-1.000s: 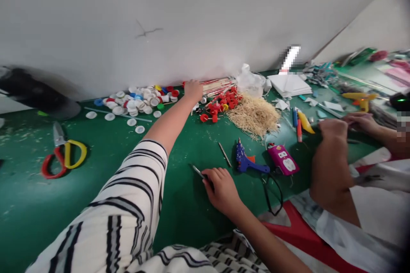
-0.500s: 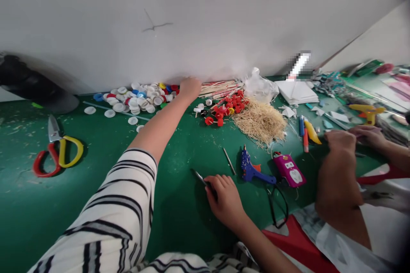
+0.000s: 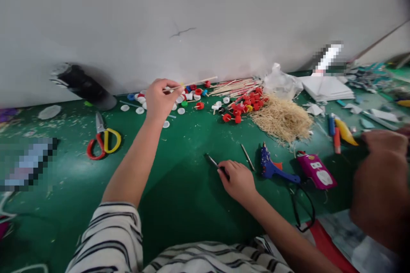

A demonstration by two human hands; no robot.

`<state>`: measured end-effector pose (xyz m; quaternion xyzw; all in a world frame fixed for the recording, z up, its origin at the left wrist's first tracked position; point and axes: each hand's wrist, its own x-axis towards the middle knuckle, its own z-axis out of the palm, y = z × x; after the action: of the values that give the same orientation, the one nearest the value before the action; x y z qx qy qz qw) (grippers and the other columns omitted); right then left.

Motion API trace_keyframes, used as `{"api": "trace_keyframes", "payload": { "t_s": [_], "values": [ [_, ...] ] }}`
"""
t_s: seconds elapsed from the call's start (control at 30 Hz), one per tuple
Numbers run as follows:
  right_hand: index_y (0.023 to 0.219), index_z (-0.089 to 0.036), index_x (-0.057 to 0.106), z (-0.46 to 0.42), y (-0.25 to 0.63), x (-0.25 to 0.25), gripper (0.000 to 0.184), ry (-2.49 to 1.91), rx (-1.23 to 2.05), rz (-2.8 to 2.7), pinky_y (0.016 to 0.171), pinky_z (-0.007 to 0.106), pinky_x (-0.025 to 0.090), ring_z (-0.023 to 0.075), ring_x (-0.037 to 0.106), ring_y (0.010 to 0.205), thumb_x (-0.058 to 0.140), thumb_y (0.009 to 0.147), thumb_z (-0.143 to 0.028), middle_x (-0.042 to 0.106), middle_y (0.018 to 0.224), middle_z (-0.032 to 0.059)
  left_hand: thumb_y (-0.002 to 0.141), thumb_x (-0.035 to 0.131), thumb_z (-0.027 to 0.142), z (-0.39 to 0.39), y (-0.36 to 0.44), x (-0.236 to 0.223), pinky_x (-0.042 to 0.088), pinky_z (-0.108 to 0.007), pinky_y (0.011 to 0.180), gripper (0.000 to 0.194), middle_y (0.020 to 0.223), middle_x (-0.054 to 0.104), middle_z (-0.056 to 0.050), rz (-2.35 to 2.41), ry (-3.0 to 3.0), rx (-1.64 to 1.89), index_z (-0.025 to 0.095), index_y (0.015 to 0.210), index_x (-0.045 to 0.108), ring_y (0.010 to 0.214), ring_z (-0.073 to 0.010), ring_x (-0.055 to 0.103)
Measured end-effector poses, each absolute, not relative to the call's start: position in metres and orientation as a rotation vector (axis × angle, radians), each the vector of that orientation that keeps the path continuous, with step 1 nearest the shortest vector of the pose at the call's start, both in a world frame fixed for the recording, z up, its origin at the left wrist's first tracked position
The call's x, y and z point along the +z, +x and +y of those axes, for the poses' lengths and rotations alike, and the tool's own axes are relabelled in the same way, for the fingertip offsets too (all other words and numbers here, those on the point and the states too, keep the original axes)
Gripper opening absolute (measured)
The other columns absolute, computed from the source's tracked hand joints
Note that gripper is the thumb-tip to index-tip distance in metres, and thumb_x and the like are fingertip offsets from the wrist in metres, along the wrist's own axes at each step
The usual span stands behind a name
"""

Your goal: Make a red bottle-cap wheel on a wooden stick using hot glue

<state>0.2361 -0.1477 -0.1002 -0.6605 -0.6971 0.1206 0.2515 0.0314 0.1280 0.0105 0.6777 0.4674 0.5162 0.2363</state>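
My left hand (image 3: 160,99) pinches a thin wooden stick (image 3: 203,80) above the pile of bottle caps (image 3: 141,99). The stick points right, towards a bundle of similar sticks (image 3: 235,87) by the wall. Low over the green table, my right hand (image 3: 238,179) is closed around a slim tool with a metal tip (image 3: 211,161); its handle is mostly hidden in the fingers. A thin metal rod (image 3: 247,157) lies just right of that hand. Red caps on sticks (image 3: 248,104) are heaped beyond it.
A blue glue gun (image 3: 272,166) and a magenta box (image 3: 317,170) lie to the right. Beyond are straw-like shreds (image 3: 282,119). Scissors (image 3: 104,138) and a black bottle (image 3: 83,85) are on the left. Another person's arm (image 3: 381,175) reaches in at the right edge.
My left hand has come back from the stick bundle, moving left and nearer with a stick in its fingers. My right hand still holds the slim tool. The view has turned left.
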Motion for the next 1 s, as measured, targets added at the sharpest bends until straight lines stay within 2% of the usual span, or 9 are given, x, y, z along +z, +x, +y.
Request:
{"api": "trace_keyframes", "payload": {
  "t_s": [0.13, 0.3, 0.37, 0.47, 0.53, 0.6, 0.7, 0.87, 1.0],
  "values": [
    [0.103, -0.023, 0.069, -0.119, 0.241, -0.096, 0.017, -1.744, 0.641, -1.684, 0.064, 0.031, 0.040, 0.0180, 0.061, 0.069, 0.058, 0.098, -0.035, 0.072, 0.082, 0.0033, 0.077, 0.089, 0.039, 0.065, -0.017, 0.019, 0.039, -0.030, 0.060, 0.021, 0.075, 0.075, -0.001, 1.304, 1.662, 1.319, 0.022, 0.089, 0.085, 0.061, -0.0102, 0.054],
    [0.085, -0.025, 0.056, -0.072, 0.232, -0.093, 0.025, -1.244, 1.145, -1.042, 0.046, 0.026, 0.032, 0.0111, 0.043, 0.046, 0.071, 0.088, -0.046, 0.049, 0.057, -0.0081, 0.078, 0.085, 0.039, 0.025, -0.037, 0.025, 0.027, -0.028, 0.051, 0.017, 0.060, 0.061, 0.002, 1.289, 1.587, 1.171, 0.022, 0.079, 0.082, 0.052, -0.0073, 0.040],
    [0.084, -0.026, 0.052, -0.054, 0.223, -0.093, 0.030, -1.150, 1.169, -0.951, 0.044, 0.025, 0.033, 0.0108, 0.048, 0.045, 0.071, 0.084, -0.048, 0.056, 0.061, -0.0068, 0.079, 0.082, 0.040, 0.023, -0.034, 0.020, 0.022, -0.028, 0.049, 0.019, 0.055, 0.053, 0.003, 1.290, 1.584, 1.088, 0.021, 0.076, 0.082, 0.049, -0.0066, 0.034],
    [0.085, -0.027, 0.045, -0.037, 0.210, -0.092, 0.033, -1.057, 1.163, -0.843, 0.048, 0.026, 0.043, 0.0124, 0.058, 0.050, 0.068, 0.081, -0.050, 0.060, 0.067, -0.0068, 0.081, 0.079, 0.047, 0.026, -0.017, -0.002, 0.017, -0.028, 0.048, 0.029, 0.051, 0.041, 0.006, 1.247, 1.507, 1.071, 0.020, 0.074, 0.079, 0.046, -0.0064, 0.027],
    [0.086, -0.028, 0.041, -0.034, 0.206, -0.091, 0.033, -1.009, 1.166, -0.777, 0.045, 0.025, 0.041, 0.0114, 0.054, 0.046, 0.066, 0.080, -0.048, 0.057, 0.064, -0.0093, 0.085, 0.075, 0.050, 0.028, -0.001, -0.025, 0.018, -0.027, 0.047, 0.031, 0.052, 0.040, 0.006, 1.190, 1.457, 1.154, 0.020, 0.075, 0.076, 0.047, -0.0070, 0.028],
    [0.088, -0.028, 0.041, -0.036, 0.206, -0.090, 0.033, -0.977, 1.174, -0.736, 0.041, 0.021, 0.032, 0.0089, 0.044, 0.041, 0.068, 0.078, -0.044, 0.053, 0.060, -0.0116, 0.086, 0.072, 0.052, 0.027, 0.014, -0.050, 0.021, -0.027, 0.047, 0.032, 0.054, 0.040, 0.006, 1.116, 1.425, 1.232, 0.022, 0.078, 0.074, 0.048, -0.0079, 0.030],
    [0.093, -0.028, 0.047, -0.041, 0.215, -0.086, 0.035, -0.922, 1.173, -0.713, 0.041, 0.019, 0.023, 0.0058, 0.032, 0.039, 0.074, 0.077, -0.042, 0.047, 0.057, -0.0136, 0.085, 0.076, 0.051, 0.020, 0.030, -0.077, 0.028, -0.026, 0.049, 0.029, 0.058, 0.046, 0.005, 1.024, 1.497, 1.132, 0.022, 0.080, 0.072, 0.051, -0.0090, 0.038],
    [0.104, -0.026, 0.059, -0.042, 0.238, -0.076, 0.039, -0.846, 1.113, -0.665, 0.040, 0.020, 0.020, 0.0048, 0.026, 0.040, 0.080, 0.080, -0.048, 0.042, 0.057, -0.0135, 0.076, 0.085, 0.045, 0.012, 0.035, -0.090, 0.034, -0.025, 0.053, 0.025, 0.060, 0.058, 0.003, 0.949, 1.557, 1.041, 0.022, 0.079, 0.076, 0.053, -0.0095, 0.045],
    [0.092, -0.024, 0.064, -0.039, 0.248, -0.074, 0.035, -0.900, 1.053, -0.649, 0.040, 0.021, 0.021, 0.0047, 0.026, 0.041, 0.085, 0.076, -0.048, 0.037, 0.052, -0.0127, 0.075, 0.085, 0.043, 0.018, 0.032, -0.092, 0.035, -0.026, 0.053, 0.022, 0.062, 0.063, 0.001, 0.931, 1.609, 1.053, 0.023, 0.077, 0.079, 0.052, -0.0100, 0.047]
  ]
}}
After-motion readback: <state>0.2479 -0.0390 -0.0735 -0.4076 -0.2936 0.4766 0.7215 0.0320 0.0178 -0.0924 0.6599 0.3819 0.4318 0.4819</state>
